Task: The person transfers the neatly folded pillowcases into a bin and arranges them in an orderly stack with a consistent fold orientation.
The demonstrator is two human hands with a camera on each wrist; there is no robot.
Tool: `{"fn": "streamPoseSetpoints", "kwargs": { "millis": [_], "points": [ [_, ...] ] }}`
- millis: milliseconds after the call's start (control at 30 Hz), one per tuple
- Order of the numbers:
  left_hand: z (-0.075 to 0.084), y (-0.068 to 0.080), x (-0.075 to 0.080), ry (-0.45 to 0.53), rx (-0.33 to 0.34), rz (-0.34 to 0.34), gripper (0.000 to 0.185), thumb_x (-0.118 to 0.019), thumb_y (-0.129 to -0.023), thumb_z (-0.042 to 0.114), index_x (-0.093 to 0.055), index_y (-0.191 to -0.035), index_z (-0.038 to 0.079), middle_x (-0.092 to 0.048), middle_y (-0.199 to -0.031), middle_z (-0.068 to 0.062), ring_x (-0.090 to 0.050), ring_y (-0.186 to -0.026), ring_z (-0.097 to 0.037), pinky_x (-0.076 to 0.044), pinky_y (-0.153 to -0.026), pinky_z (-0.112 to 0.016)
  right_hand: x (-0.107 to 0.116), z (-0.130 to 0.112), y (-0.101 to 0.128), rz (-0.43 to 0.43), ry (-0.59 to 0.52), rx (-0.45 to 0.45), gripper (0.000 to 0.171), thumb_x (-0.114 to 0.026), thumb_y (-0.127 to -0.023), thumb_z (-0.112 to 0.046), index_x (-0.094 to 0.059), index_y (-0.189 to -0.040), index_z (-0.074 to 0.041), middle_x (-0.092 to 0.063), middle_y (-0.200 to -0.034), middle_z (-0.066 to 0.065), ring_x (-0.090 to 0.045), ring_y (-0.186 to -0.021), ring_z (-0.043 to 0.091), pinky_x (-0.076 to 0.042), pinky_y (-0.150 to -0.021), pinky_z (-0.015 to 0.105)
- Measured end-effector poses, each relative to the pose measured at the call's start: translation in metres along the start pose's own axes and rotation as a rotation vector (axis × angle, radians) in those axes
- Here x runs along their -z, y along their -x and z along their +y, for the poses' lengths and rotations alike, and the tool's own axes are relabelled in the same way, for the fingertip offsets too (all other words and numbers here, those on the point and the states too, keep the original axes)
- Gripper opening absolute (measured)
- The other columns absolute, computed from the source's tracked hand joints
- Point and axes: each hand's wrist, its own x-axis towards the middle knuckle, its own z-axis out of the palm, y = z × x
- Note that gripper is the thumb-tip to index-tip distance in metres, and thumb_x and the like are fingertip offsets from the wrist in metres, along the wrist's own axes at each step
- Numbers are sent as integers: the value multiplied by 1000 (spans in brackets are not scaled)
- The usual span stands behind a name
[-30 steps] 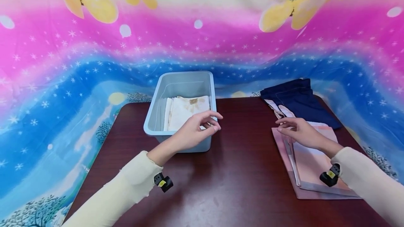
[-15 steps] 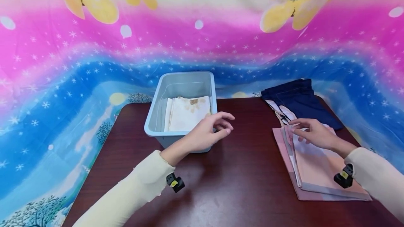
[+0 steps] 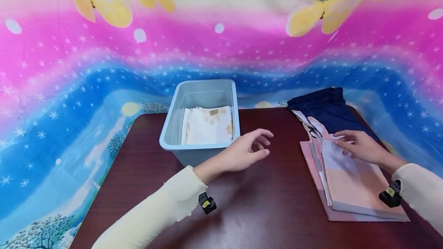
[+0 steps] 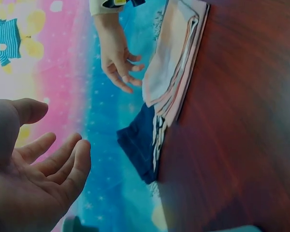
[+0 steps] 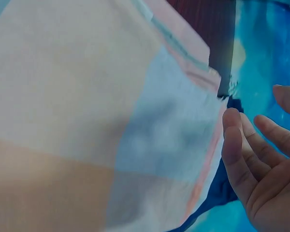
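Observation:
My left hand hovers over the table, just right of the bin's near corner. Its fingers are loosely bent and hold nothing; the left wrist view shows the same hand with a bare palm. Over the far end of a folded pink and peach checked cloth, my right hand hangs with relaxed fingers. In the right wrist view a gap cannot be made out between those fingers and the edge of the cloth. Several layers show along the cloth's left side.
A grey-blue plastic bin stands at the back left, with folded white cloth bearing brown stains inside. Behind the checked cloth lies a navy fabric item with a pale patterned part. A printed curtain surrounds the dark red table.
My left hand has moved right, from in front of the bin to beyond its near corner. My right hand has shifted right over the checked cloth, uncovering its far left corner.

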Motion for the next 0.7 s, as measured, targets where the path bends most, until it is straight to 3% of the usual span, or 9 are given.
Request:
{"fn": "streamPoseSetpoints", "kwargs": {
  "millis": [333, 700],
  "points": [
    [-15, -3, -27, 23, 22, -39, 38, -63, -100, 21, -56, -137, 21, -67, -120, 3, -62, -102, -3, -51, -91, -19, 7, 36, 6, 7, 34, -84, 53, -53, -106, -31, -47, -140, 10, -58, -128, 41, -71, -74, 16, -58, -61, 32],
    [-30, -1, -37, 40, 63, -78, 35, -64, -100, 19, -58, -134, 17, -69, -117, -1, -63, -98, -3, -51, -88, -17, 15, 62, 19, 75, 134, -133, 58, -53, -106, -31, -43, -139, 15, -52, -129, 45, -67, -67, 13, -53, -59, 27]
  ]
}}
